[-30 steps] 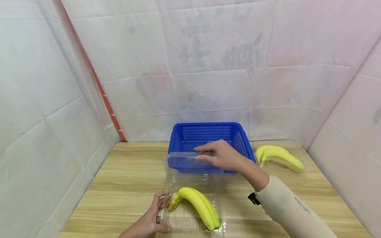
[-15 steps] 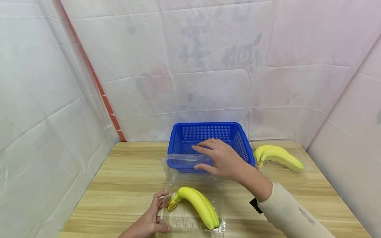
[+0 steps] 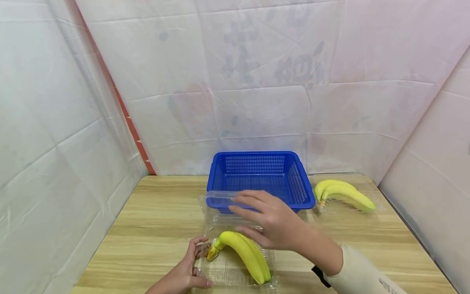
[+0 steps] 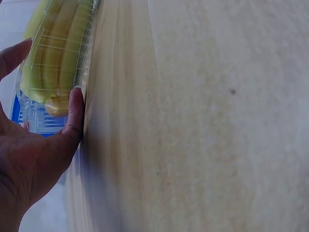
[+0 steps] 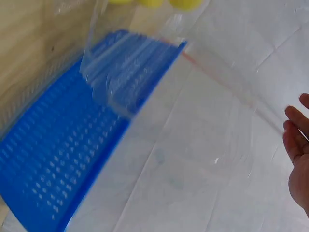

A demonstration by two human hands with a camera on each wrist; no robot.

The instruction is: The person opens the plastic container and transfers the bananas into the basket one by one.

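Observation:
A bunch of yellow bananas [image 3: 246, 253] lies in an open clear plastic container [image 3: 227, 274] on the near part of the wooden table. Its clear lid [image 3: 219, 199] stands up at the back, against the blue basket [image 3: 257, 155]. My left hand [image 3: 198, 265] holds the container's left end, thumb [image 4: 75, 111] against the edge beside the bananas [image 4: 58, 48]. My right hand [image 3: 243, 216] hovers with spread fingers just in front of the lid and above the bananas. In the right wrist view the lid [image 5: 125, 72] is apart from the fingers [image 5: 297, 140].
The blue basket [image 5: 58, 164] has nothing visible in it and stands at the back middle. A second banana bunch [image 3: 343, 194] lies in another clear container at the back right. White sheeting walls the table on three sides.
My right hand has left the top of the lid and come down toward me, over the bananas. The lid still stands up. The left hand has not moved.

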